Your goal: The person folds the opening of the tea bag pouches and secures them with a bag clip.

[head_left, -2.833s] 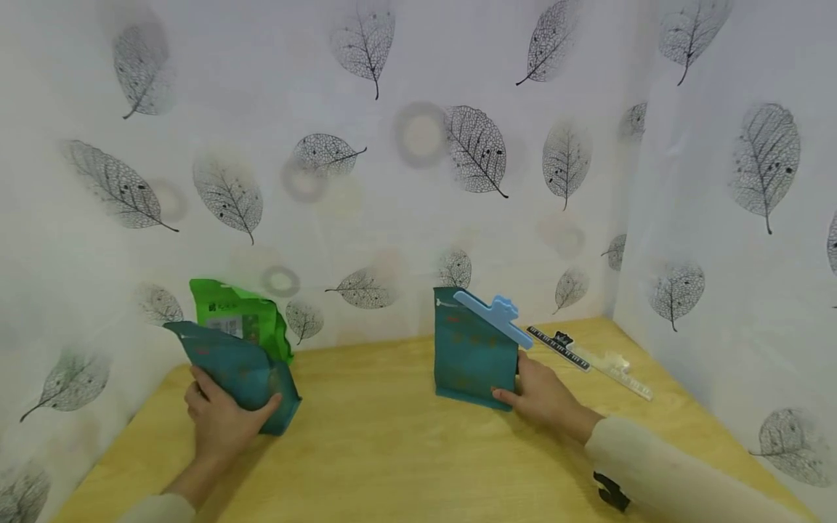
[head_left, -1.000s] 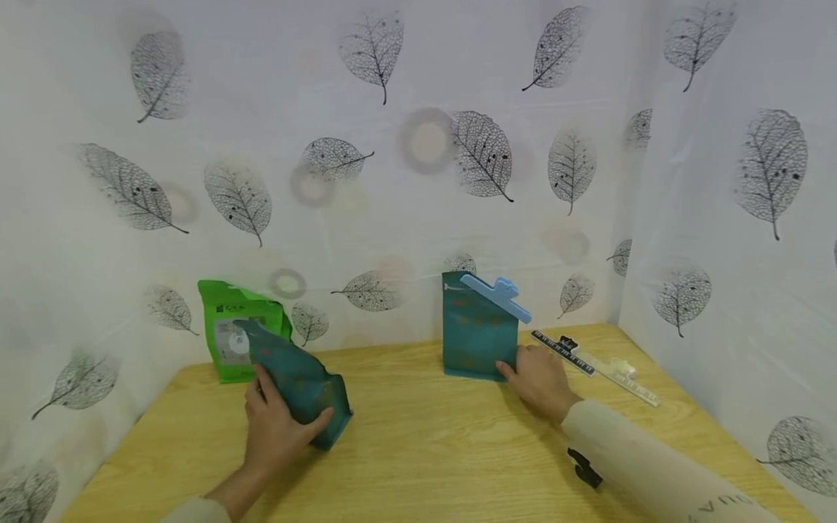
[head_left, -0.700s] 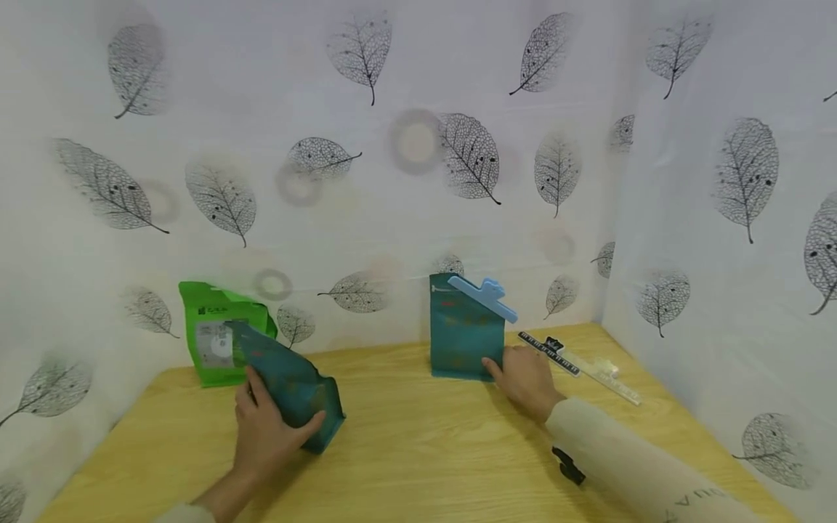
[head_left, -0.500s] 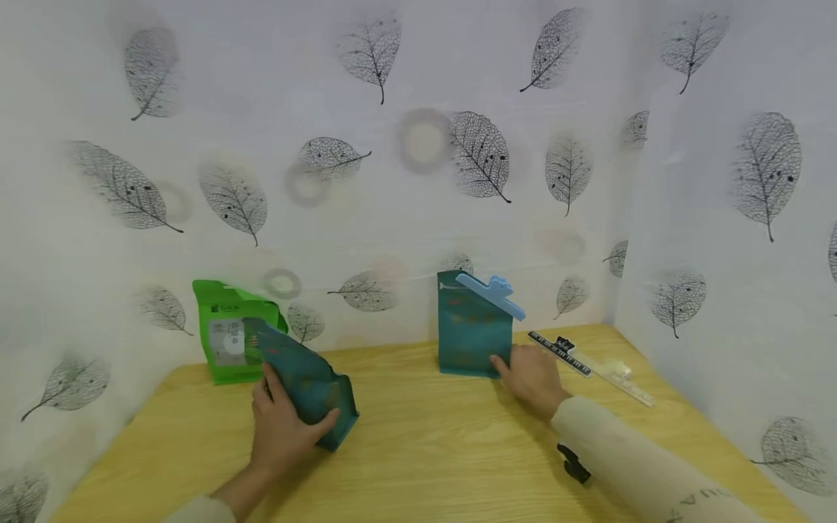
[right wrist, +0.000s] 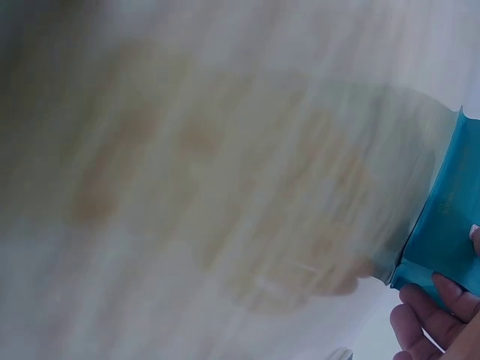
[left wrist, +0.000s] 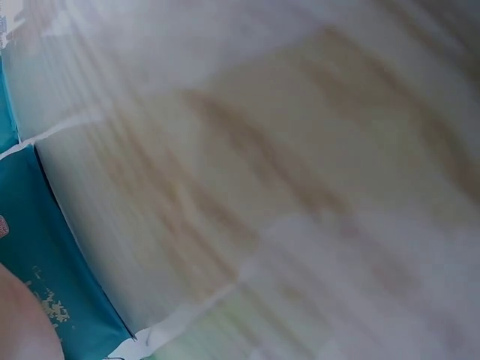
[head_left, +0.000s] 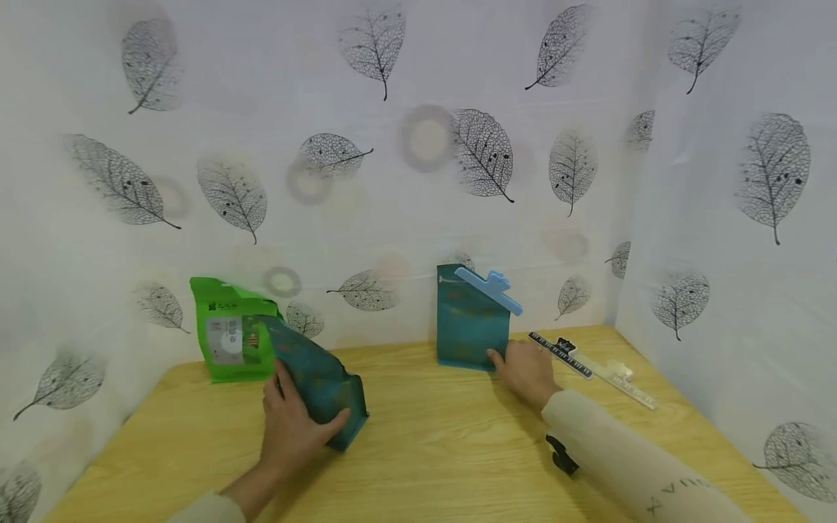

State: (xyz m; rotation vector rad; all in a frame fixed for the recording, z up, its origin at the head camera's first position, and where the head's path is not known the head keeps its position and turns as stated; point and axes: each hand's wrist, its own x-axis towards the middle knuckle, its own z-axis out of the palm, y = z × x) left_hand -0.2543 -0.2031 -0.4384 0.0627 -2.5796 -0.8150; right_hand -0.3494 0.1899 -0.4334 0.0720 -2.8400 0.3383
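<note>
My left hand [head_left: 294,418] grips a teal pouch [head_left: 320,378] from its left side, thumb across the lower front. That pouch leans to the left, its top overlapping the green bag in the head view. Further right, a second teal pouch [head_left: 471,330] stands upright near the back wall. A light blue clip [head_left: 489,289] is clamped slantwise across its top right corner. My right hand [head_left: 528,372] holds this pouch by its lower right edge, thumb on the front. In the right wrist view, fingers [right wrist: 431,319] curl at the bottom corner of the teal pouch.
A bright green bag [head_left: 225,334] stands at the back left. To the right of my right hand lie a black ruler-like clip [head_left: 561,354] and a clear one [head_left: 624,381]. Leaf-patterned sheets [head_left: 405,211] rise behind and beside the wooden table [head_left: 425,450].
The left hand has carried its pouch rightward, uncovering most of the green bag. The right-hand pouch, with its blue clip, has gone back toward the wall.
</note>
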